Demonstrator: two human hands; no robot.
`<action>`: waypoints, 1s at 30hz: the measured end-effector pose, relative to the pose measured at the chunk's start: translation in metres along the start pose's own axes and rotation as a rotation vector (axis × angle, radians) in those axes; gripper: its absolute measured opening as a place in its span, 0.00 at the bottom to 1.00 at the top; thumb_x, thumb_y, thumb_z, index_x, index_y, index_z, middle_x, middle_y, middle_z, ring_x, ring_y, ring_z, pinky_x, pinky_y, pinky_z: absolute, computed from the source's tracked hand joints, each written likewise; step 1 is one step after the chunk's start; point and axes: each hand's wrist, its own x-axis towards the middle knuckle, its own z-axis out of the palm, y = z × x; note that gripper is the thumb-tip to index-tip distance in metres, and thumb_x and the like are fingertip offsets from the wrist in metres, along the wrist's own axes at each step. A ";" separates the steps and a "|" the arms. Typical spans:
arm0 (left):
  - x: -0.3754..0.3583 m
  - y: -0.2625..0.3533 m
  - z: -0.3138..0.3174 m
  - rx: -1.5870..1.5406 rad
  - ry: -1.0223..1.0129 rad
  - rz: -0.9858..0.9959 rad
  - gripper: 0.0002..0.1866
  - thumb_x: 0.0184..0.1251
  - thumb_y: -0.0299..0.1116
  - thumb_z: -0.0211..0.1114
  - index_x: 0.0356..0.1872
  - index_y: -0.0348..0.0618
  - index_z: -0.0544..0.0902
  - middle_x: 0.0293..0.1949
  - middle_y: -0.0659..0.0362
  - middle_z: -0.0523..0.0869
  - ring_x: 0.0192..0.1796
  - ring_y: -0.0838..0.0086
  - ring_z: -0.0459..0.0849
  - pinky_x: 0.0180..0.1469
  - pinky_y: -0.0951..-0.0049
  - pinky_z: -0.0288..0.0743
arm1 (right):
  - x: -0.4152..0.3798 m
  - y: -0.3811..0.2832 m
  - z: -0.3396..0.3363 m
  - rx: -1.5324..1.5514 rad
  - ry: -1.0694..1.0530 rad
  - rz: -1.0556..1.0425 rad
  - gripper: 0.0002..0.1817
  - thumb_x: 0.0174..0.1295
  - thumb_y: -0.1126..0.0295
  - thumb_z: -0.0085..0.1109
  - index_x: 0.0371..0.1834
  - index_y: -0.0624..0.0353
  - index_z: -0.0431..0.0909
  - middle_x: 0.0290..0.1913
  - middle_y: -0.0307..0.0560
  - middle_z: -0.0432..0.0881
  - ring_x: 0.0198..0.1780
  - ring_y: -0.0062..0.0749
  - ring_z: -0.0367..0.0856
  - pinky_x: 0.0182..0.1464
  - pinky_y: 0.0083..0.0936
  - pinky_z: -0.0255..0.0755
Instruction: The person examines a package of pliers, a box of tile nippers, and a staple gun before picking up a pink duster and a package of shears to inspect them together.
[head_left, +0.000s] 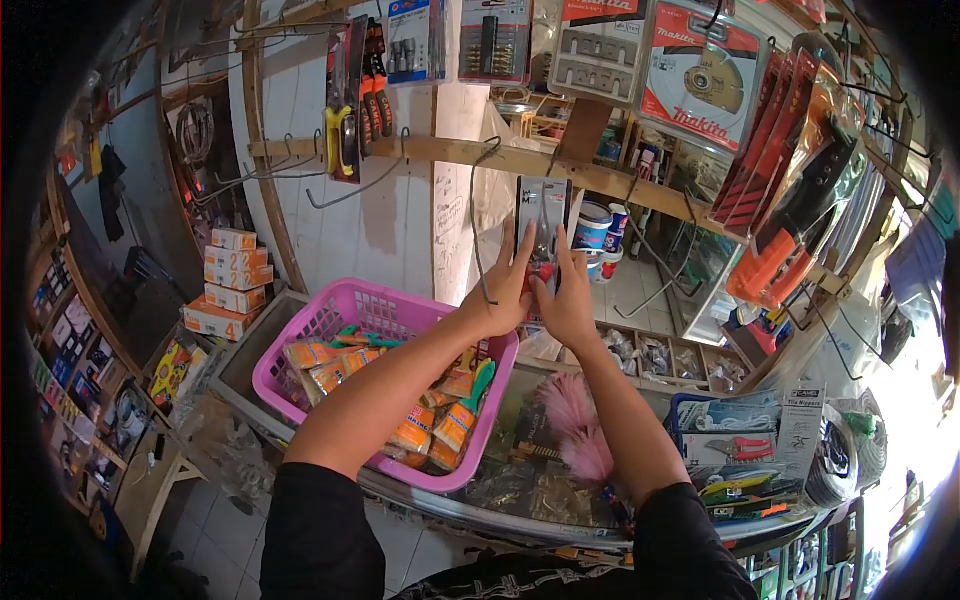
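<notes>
Both my hands are raised in front of me at a carded tool (543, 212), a slim metal tool with red at its lower end on a grey-white backing. My left hand (505, 290) grips the card's left edge, fingers pointing up along it. On the other edge, my right hand (568, 300) has its thumb over the red part. The card stands upright against the wooden rail (460, 152). Close to the left hand, a bent wire hook (476, 210) hangs from that rail. Whether the card hangs on a hook is hidden.
Under my left arm, a pink basket (335, 292) of orange-labelled packets stands on the glass counter (545, 505). Carded blades (700, 75) hang overhead. At right are a blue basket (675, 425) of packaged tools and protruding wire hooks (665, 275). Small boxes (238, 270) are stacked left.
</notes>
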 end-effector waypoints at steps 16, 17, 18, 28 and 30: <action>-0.055 0.053 -0.018 -0.161 -0.279 -0.209 0.58 0.66 0.28 0.72 0.87 0.46 0.39 0.84 0.28 0.36 0.79 0.34 0.65 0.76 0.53 0.71 | -0.040 -0.032 -0.026 0.003 -0.168 0.126 0.52 0.62 0.64 0.69 0.89 0.48 0.49 0.71 0.84 0.66 0.73 0.79 0.67 0.74 0.53 0.67; -0.061 0.060 -0.018 -0.155 -0.281 -0.180 0.57 0.66 0.28 0.72 0.87 0.45 0.39 0.84 0.28 0.36 0.80 0.35 0.64 0.77 0.54 0.70 | -0.048 -0.035 -0.032 0.007 -0.192 0.127 0.51 0.63 0.62 0.67 0.88 0.46 0.49 0.71 0.89 0.64 0.73 0.84 0.66 0.73 0.56 0.68; -0.067 0.066 -0.017 -0.150 -0.282 -0.153 0.57 0.66 0.28 0.73 0.87 0.45 0.40 0.84 0.28 0.37 0.80 0.36 0.63 0.77 0.54 0.69 | -0.055 -0.052 -0.045 0.011 -0.233 0.152 0.49 0.65 0.61 0.65 0.88 0.49 0.50 0.70 0.89 0.65 0.72 0.83 0.68 0.73 0.55 0.69; -0.135 0.185 -0.033 -0.220 -0.412 -0.123 0.56 0.65 0.30 0.70 0.87 0.41 0.41 0.86 0.35 0.39 0.87 0.45 0.45 0.85 0.56 0.53 | -0.153 -0.109 -0.139 0.026 -0.392 0.125 0.49 0.64 0.66 0.69 0.87 0.58 0.52 0.75 0.71 0.65 0.75 0.66 0.68 0.77 0.46 0.64; -0.146 0.204 -0.027 -0.282 -0.425 -0.137 0.55 0.66 0.31 0.72 0.86 0.40 0.42 0.86 0.36 0.39 0.87 0.46 0.45 0.86 0.56 0.52 | -0.167 -0.122 -0.165 0.011 -0.454 0.176 0.49 0.66 0.65 0.69 0.87 0.57 0.52 0.75 0.66 0.65 0.76 0.60 0.68 0.77 0.43 0.65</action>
